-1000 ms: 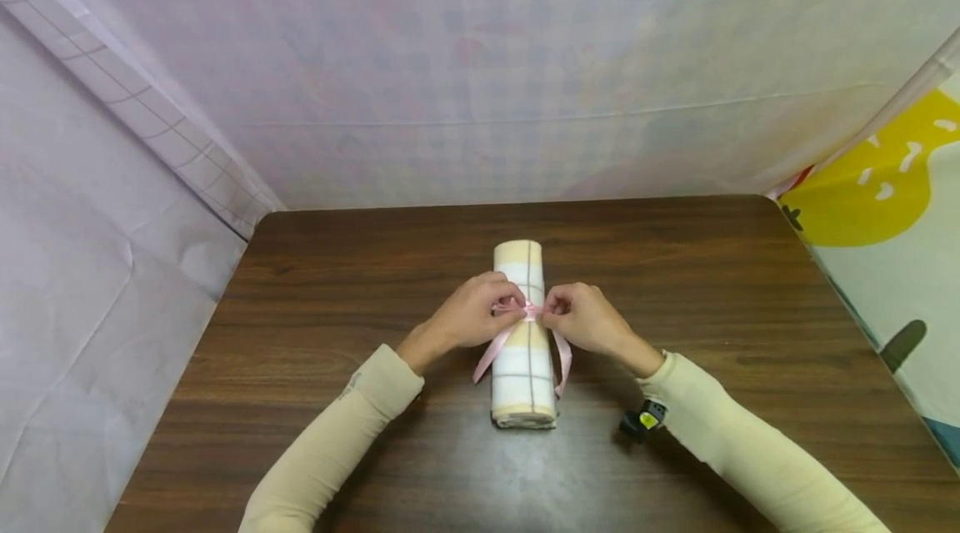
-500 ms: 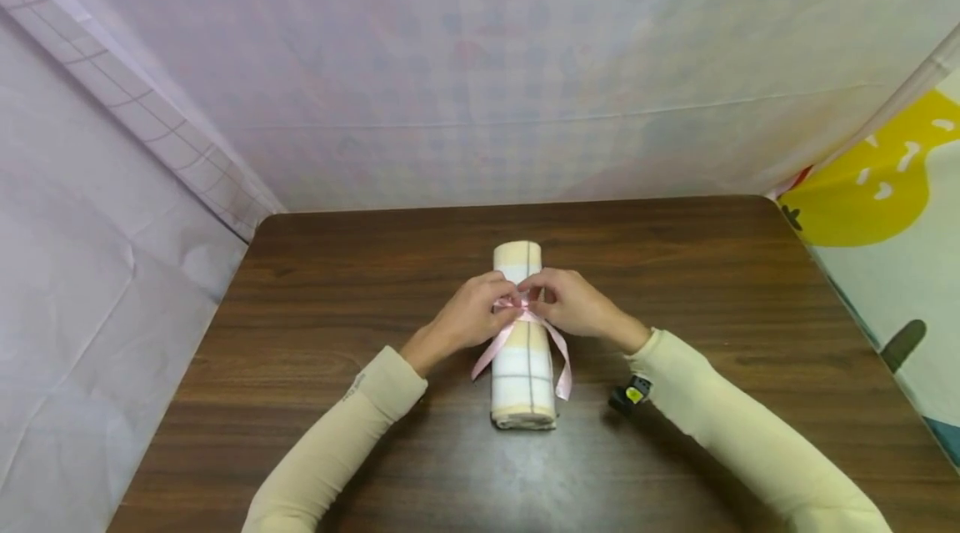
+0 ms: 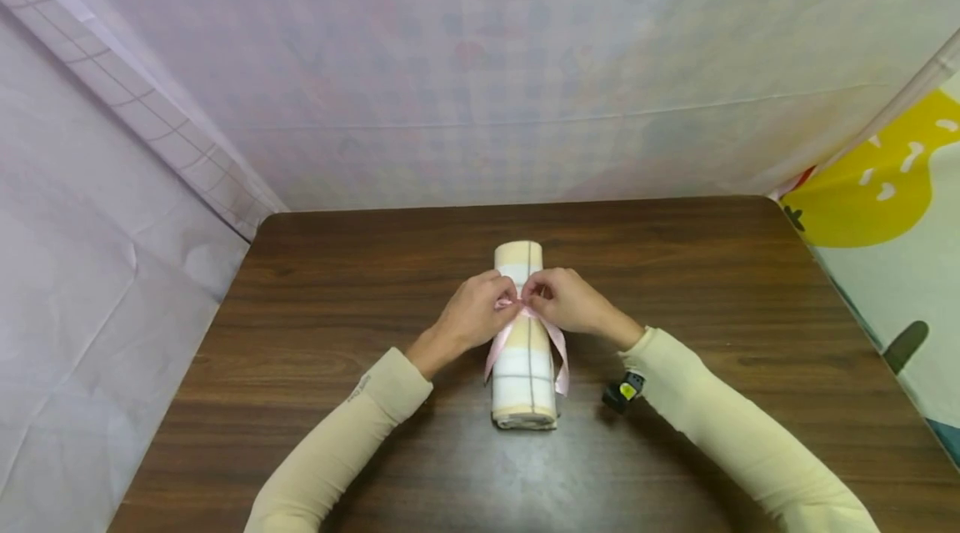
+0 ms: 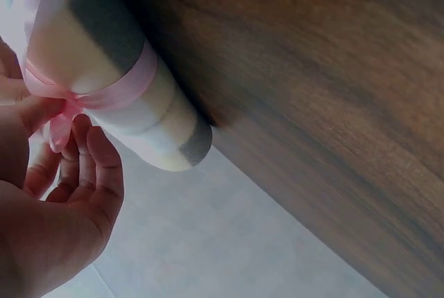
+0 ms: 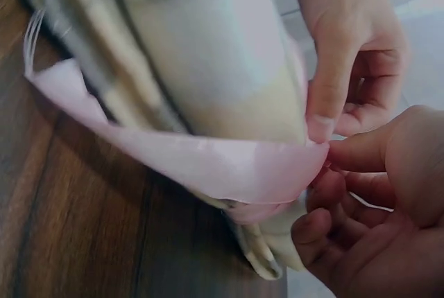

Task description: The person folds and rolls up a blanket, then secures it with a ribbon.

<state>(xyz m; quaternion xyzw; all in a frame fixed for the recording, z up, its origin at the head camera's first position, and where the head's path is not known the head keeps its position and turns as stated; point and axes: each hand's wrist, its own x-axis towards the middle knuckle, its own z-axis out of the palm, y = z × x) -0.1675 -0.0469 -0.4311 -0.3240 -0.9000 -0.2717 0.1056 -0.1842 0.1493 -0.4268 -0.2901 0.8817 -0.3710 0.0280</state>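
A rolled cloth (image 3: 522, 366) in cream and white with grey lines lies lengthwise on the brown wooden table (image 3: 315, 308). Round its middle runs a pink satin ribbon (image 3: 556, 337), gathered at the top, with a tail hanging down each side. My left hand (image 3: 480, 309) pinches the ribbon at the gathering; in the left wrist view a small pink loop (image 4: 61, 132) shows by its fingers. From the other side, my right hand (image 3: 573, 304) pinches the ribbon close by, thumb and forefinger meeting at its edge in the right wrist view. The fingers partly hide the knot.
Whitish sheets (image 3: 480, 74) hang behind the table and along its left side. At the right edge hangs a cloth printed with a yellow shape (image 3: 862, 183). A small black device with a yellow spot (image 3: 625, 389) sits at the right wrist.
My right hand has moved left, from the roll's right side to over its middle, near the left fingers. The left ribbon tail has drawn in closer to the roll.
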